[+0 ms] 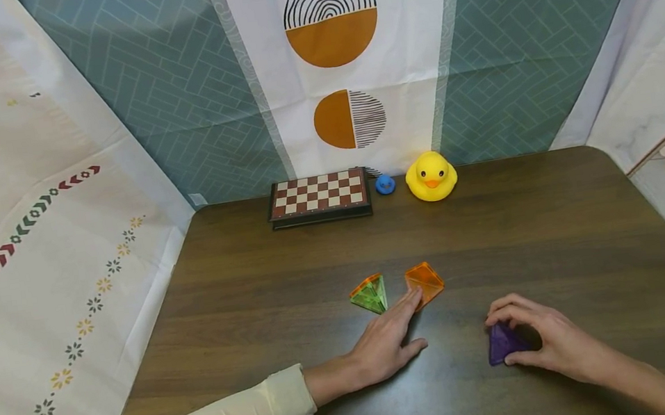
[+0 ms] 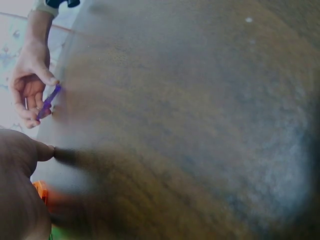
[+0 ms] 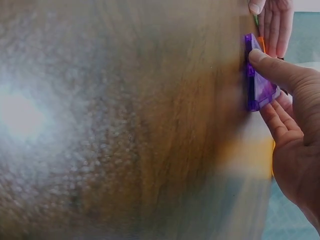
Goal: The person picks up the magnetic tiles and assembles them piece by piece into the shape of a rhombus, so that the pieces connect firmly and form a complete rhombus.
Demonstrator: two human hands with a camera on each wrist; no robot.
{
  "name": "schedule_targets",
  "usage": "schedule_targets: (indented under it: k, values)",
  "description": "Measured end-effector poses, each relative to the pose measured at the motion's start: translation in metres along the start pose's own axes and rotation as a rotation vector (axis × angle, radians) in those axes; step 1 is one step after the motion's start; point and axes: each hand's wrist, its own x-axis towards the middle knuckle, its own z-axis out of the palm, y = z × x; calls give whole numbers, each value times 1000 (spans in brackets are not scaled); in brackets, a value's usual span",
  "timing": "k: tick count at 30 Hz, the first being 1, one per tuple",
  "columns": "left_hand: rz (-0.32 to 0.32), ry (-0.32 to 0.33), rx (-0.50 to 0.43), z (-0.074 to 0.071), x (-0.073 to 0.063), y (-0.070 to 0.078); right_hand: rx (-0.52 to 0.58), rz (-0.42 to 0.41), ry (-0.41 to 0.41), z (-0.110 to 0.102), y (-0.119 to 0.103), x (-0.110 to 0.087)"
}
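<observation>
A purple translucent triangular tile is pinched between the thumb and fingers of my right hand. In the right wrist view the thumb presses on one face of the purple tile. My left hand lies with its fingers stretched out, fingertips on the orange translucent tile. To the left of those fingers, a green piece with an orange edge lies on the table. Only an edge of the orange tile shows past my left hand in the left wrist view.
At the back of the brown wooden table lies a checkered board box. Beside it are a small blue duck and a larger yellow rubber duck. Patterned cloth hangs behind the table, with more cloth at both sides.
</observation>
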Motion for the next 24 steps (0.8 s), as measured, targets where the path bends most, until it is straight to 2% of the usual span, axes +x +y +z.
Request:
schedule_targets:
  k: [6,16,24]
  values:
    - [-2,-1,4,0,0,0,8,0,18,-2,1,4]
    - [7,2,1,0,-1,-1,27,61,50,-6,4,8]
    - [35,26,47,1,0,-3,20,60,23,-13,3,16]
